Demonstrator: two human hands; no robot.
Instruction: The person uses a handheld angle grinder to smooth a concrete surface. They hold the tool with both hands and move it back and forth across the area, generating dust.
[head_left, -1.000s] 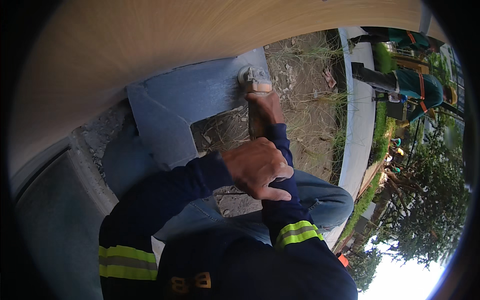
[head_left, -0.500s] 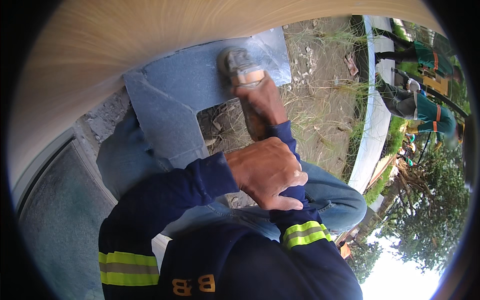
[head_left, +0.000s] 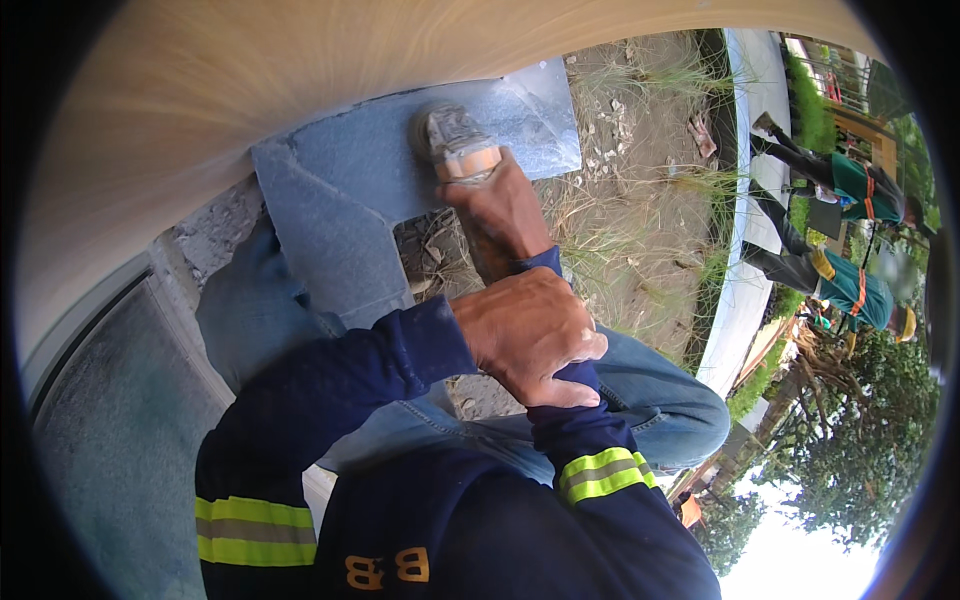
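Observation:
A blue-grey stone slab [head_left: 340, 165] with an L-shaped outline lies against the curved tan surface. On its upper part rests an angle grinder [head_left: 462, 145] with a dusty grey head and an orange band, its disc side down on the stone. My right hand [head_left: 505, 205] is closed around the grinder behind that band; the tool's rear is partly hidden under the hand. My left hand [head_left: 530, 335] is wrapped over my right forearm near the cuff, thumb against the navy sleeve [head_left: 580, 430]. Pale dust marks its fingers.
Curved tan panelling [head_left: 300, 60] borders the slab's far side. Dry soil [head_left: 640, 220] with grass tufts and rubble lies to the right, then a pale kerb [head_left: 745, 200]. Two people in green work shirts [head_left: 870, 290] are beyond it. A framed dark panel [head_left: 120, 420] is at left.
The grinder and my right hand have shifted a little left along the slab. My left hand has moved with the forearm, still gripping it. The people in green have changed position.

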